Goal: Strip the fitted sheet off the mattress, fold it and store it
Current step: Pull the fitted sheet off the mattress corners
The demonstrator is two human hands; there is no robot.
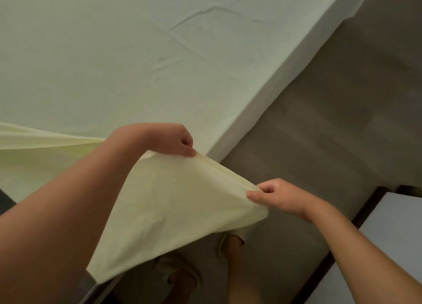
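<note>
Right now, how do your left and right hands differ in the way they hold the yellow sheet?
The left hand grips the sheet by its hem from above, beside the mattress corner; the right hand pinches it with thumb on top, out over the floor. The left hand is farther from the body, the right hand nearer. Both hold the same lifted edge.
</note>
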